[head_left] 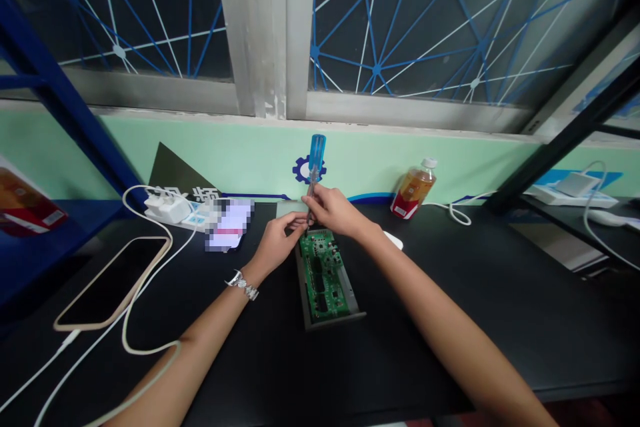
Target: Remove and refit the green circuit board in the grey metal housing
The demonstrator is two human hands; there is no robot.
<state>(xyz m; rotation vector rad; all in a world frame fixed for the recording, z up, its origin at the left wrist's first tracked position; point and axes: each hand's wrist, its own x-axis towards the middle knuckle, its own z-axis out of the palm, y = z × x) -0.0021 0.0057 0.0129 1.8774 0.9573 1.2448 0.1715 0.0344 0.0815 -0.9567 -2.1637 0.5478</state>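
Note:
A green circuit board (324, 275) lies in a grey metal tray (334, 319) on the black desk (450, 307). My right hand (336, 211) is closed around the shaft of a screwdriver with a clear blue handle (316, 153), which stands upright with its tip at the board's far edge. My left hand (278, 240), with a watch on its wrist, pinches at the far left corner of the board beside the screwdriver tip. What its fingers hold, if anything, is too small to see.
A phone (113, 281) on a white cable lies at the left, with a power strip and charger (170, 208) behind it. A bottle of orange drink (414, 188) stands at the back right. Another white adapter (575, 185) sits far right. A window wall runs behind the desk.

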